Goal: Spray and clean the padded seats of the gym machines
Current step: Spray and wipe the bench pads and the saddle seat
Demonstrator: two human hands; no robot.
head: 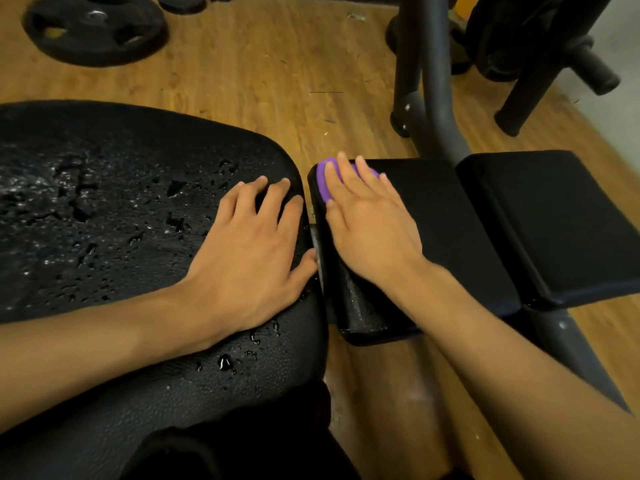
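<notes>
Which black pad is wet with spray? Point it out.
The large left pad, under the left hand: droplets bead across its top. The middle pad and right pad look dry on top.

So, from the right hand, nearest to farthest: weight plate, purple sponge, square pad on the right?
1. Purple sponge, under the right hand.
2. Square pad, to the hand's right.
3. Weight plate, on the floor, far upper left.
</notes>
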